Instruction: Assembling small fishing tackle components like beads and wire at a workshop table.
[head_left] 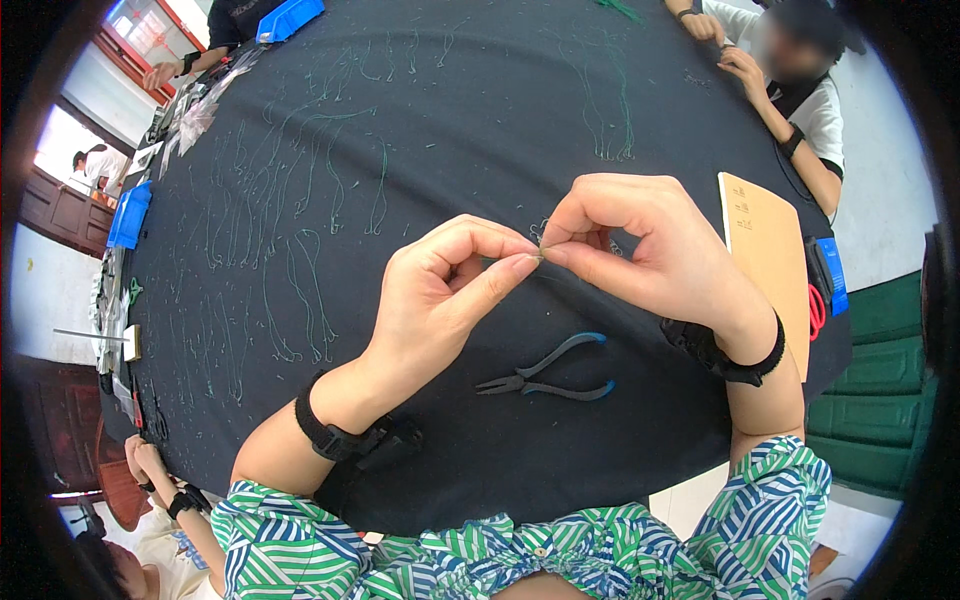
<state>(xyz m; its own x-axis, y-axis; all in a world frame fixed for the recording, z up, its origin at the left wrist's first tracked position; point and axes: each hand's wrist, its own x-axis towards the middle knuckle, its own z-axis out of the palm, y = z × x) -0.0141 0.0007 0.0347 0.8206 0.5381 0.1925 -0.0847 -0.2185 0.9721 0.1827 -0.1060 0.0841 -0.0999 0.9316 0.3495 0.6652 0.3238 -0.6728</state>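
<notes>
Over the middle of the black-covered table, my left hand and my right hand meet fingertip to fingertip. Each pinches a thin green thread between thumb and forefinger; only a tiny bit of it shows. Small silvery links appear just behind the fingertips, partly hidden by my right hand. Whether they hang from the thread or lie on the cloth, I cannot tell. Below my hands, pliers with blue-tipped handles lie with the handles spread and the jaws toward the left.
Many green thread strands lie across the cloth's left half, with more strands at the far right. A tan notebook and red-handled scissors lie on the right. Blue trays line the left edge. Other people sit around the table.
</notes>
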